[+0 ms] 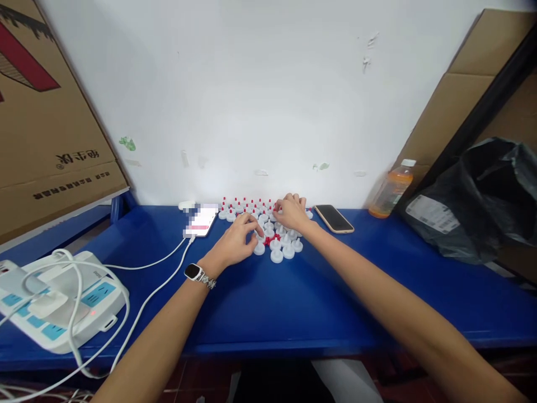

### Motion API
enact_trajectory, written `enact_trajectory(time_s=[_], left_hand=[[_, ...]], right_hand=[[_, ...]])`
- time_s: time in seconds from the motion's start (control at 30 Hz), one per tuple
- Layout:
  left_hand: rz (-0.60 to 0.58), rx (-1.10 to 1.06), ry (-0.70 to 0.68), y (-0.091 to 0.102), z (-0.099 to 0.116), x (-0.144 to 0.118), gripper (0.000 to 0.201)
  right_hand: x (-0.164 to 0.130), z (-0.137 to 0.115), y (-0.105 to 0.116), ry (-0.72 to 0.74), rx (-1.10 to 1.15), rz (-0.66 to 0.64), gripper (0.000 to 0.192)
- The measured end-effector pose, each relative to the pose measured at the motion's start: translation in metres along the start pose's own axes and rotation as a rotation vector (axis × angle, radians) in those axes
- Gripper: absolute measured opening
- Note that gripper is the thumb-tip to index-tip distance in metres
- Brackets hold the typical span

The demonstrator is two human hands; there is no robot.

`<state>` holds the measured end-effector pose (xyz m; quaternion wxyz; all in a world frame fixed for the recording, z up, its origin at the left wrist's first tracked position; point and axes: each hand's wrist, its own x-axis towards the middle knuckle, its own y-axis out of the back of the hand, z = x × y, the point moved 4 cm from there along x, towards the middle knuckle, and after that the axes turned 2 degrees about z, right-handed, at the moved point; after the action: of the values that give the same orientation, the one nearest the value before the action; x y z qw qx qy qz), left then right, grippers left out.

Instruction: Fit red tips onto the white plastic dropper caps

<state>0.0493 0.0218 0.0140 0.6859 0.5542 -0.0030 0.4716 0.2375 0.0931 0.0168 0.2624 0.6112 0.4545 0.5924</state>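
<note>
Many white round caps with upright nozzles stand clustered on the blue table. Those at the back carry small red tips, while the front ones have bare white nozzles. Loose red tips lie in a small pile among the front caps. My left hand is at the cluster's left side, thumb and index finger curved about a white nozzle cap. My right hand reaches over the back right part, its fingers pinched down at a red tip. Its fingers partly hide the caps beneath.
Left of the cluster lies a lit phone on a charging cable, and a white power strip with looped cords. To the right are a dark phone, an orange drink bottle and a black plastic bag. Cardboard boxes flank the table.
</note>
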Motion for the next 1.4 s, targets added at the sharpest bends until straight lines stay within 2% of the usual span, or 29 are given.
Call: enact_trajectory(time_s=[0.1, 0.2, 0.33, 0.43, 0.57, 0.77, 0.83, 0.93, 1.03, 1.1, 1.13, 1.23, 1.3, 1.4], left_hand=[[0.061, -0.005, 0.026, 0.003, 0.000, 0.002, 0.019], [0.142, -0.015, 0.057, 0.006, 0.005, 0.004, 0.017], [0.162, -0.025, 0.032, 0.000, 0.021, 0.008, 0.021], [0.104, 0.042, -0.028, -0.006, 0.033, 0.013, 0.023], [-0.010, 0.240, -0.148, -0.012, 0.042, 0.018, 0.025], [0.029, 0.355, -0.179, -0.015, 0.046, 0.021, 0.029], [0.073, 0.284, -0.149, -0.017, 0.047, 0.024, 0.028], [0.177, 0.080, -0.032, -0.017, 0.044, 0.028, 0.030], [0.375, -0.079, 0.182, -0.004, 0.031, 0.027, 0.038], [0.507, -0.115, 0.314, 0.005, 0.020, 0.024, 0.042], [0.486, -0.114, 0.314, 0.006, 0.016, 0.024, 0.042], [0.208, 0.005, 0.149, -0.008, 0.011, 0.028, 0.038], [0.075, 0.105, 0.054, -0.020, 0.009, 0.028, 0.032], [-0.002, 0.190, 0.000, -0.027, 0.005, 0.029, 0.031]], right_hand=[[-0.008, 0.006, 0.017, -0.043, 0.137, 0.090, 0.017], [-0.029, 0.005, 0.038, -0.005, 0.392, 0.172, 0.015], [-0.066, -0.005, 0.052, 0.050, 0.696, 0.121, 0.019], [-0.085, -0.017, 0.054, 0.113, 0.753, 0.099, 0.020], [-0.093, -0.027, 0.053, 0.124, 0.827, 0.119, 0.019], [-0.098, -0.033, 0.058, 0.142, 0.788, 0.176, 0.020], [-0.097, -0.036, 0.061, 0.160, 0.745, 0.189, 0.020], [-0.090, -0.038, 0.063, 0.202, 0.665, 0.243, 0.023], [-0.083, -0.029, 0.064, 0.204, 0.582, 0.322, 0.027], [-0.080, -0.016, 0.063, 0.137, 0.542, 0.360, 0.029], [-0.079, -0.008, 0.062, 0.089, 0.540, 0.372, 0.028], [-0.080, 0.007, 0.058, -0.008, 0.591, 0.354, 0.024], [-0.081, 0.009, 0.054, -0.025, 0.615, 0.317, 0.019], [-0.080, 0.006, 0.049, -0.032, 0.617, 0.248, 0.013]])
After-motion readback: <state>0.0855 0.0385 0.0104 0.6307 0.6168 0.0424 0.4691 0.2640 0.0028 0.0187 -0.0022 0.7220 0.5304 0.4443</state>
